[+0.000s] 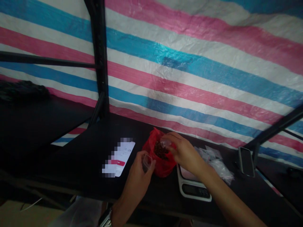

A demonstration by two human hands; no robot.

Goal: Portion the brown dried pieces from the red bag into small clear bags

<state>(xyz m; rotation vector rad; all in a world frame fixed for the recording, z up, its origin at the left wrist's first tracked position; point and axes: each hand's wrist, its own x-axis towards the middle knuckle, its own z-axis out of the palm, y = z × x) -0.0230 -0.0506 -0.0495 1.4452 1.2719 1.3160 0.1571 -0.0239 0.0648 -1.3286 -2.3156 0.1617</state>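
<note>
A red plastic bag point(163, 168) stands with its mouth wide, and small dark brown pieces point(161, 150) lie inside it; they are too small to identify. My right hand point(183, 149) reaches over the bag's mouth, its fingers closed on a small clear plastic piece, perhaps a scoop or cup point(166, 143). On the bag's left side, my left hand point(140, 168) is curled around a small clear plastic bag point(147, 161) with its mouth spread. A white digital scale point(196, 197) sits under my right forearm, partly hidden by it.
Several clear plastic bags point(221, 170) lie in a pile right of the scale. A lit phone point(120, 157) rests on the black tabletop point(90, 157) at left. Another phone point(246, 161) leans by the right shelf post. Behind hangs a striped plastic sheet point(177, 88), beside a black post point(100, 63).
</note>
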